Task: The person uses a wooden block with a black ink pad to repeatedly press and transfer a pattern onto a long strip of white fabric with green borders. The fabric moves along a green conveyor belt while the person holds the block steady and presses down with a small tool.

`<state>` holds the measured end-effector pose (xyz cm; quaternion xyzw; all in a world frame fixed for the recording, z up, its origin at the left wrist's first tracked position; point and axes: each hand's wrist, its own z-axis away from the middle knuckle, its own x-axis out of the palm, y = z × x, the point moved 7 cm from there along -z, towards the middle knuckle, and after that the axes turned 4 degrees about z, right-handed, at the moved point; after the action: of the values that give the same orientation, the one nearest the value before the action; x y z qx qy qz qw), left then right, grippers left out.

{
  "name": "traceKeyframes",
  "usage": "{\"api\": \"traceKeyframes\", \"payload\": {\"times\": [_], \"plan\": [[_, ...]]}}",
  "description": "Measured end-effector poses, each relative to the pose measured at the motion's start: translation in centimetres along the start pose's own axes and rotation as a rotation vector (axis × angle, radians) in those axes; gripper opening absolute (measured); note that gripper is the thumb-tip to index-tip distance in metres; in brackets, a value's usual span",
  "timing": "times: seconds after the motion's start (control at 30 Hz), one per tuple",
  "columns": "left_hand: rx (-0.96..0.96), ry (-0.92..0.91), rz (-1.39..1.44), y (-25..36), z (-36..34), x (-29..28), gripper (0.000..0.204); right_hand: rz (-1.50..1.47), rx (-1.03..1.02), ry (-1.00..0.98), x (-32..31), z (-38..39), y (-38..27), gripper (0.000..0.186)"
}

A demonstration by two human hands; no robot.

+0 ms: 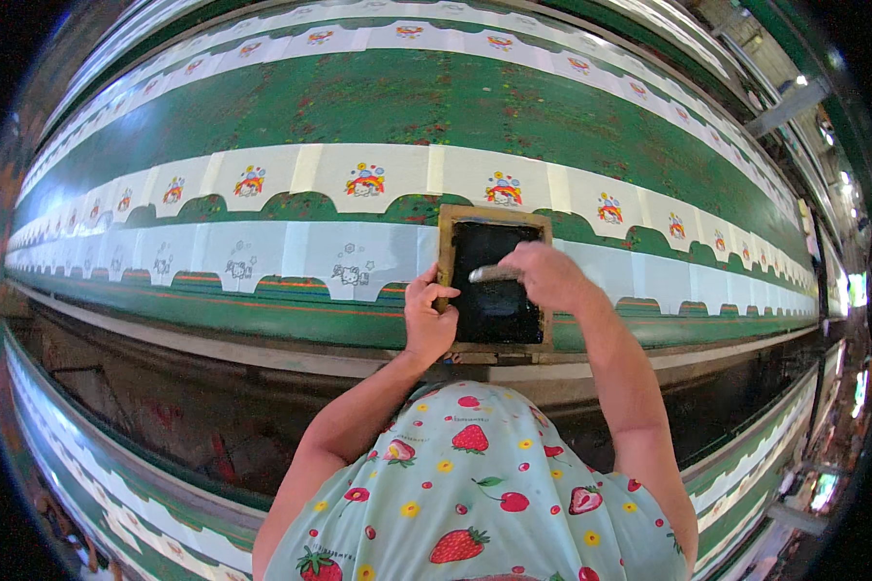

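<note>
My left hand (pixel 428 320) grips the left edge of a wooden-framed printing screen (pixel 544 324) coated in black ink, which rests on the long green table (pixel 252 97). My right hand (pixel 547 276) is closed on a squeegee (pixel 486 274) held over the inked middle of the screen. Left of the screen, white fabric pieces (pixel 310 252) in a row carry grey outline cartoon prints. Behind them another row (pixel 291 174) shows coloured rainbow cartoon prints. The screen hides part of the near row.
Further rows of printed white pieces (pixel 407 53) run along the far part of the table. A pale rail (pixel 262 351) lines the near edge, above a dark gap. Other long tables with white pieces (pixel 116 494) show below left and right. Metal beams (pixel 785 107) stand at the right.
</note>
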<state>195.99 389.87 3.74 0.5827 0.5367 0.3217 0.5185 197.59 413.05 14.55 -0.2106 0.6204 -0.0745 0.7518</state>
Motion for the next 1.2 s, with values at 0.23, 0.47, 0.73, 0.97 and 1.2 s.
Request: {"api": "traceKeyframes", "payload": {"times": [0.23, 0.47, 0.73, 0.97, 1.2], "plan": [[0.011, -0.042, -0.019, 0.1, 0.0, 0.1, 0.036, 0.086, 0.118, 0.229, -1.2, -3.9, 3.2, 0.040], [0.018, -0.018, -0.023, 0.2, 0.0, 0.2, 0.036, 0.094, 0.099, 0.224, 1.1, -0.3, -0.2, 0.041], [-0.047, -0.018, -0.032, -0.3, 0.0, 0.3, 0.040, 0.180, 0.103, 0.187, 4.9, 6.1, -5.8, 0.048], [-0.007, -0.023, -0.025, -0.2, 0.1, 0.2, 0.038, 0.121, 0.090, 0.269, 5.9, 9.8, -8.8, 0.043], [0.042, -0.017, -0.098, 0.6, -0.2, 0.0, 0.042, -0.045, 0.098, 0.420, 5.7, 13.2, -8.1, 0.050]]}}
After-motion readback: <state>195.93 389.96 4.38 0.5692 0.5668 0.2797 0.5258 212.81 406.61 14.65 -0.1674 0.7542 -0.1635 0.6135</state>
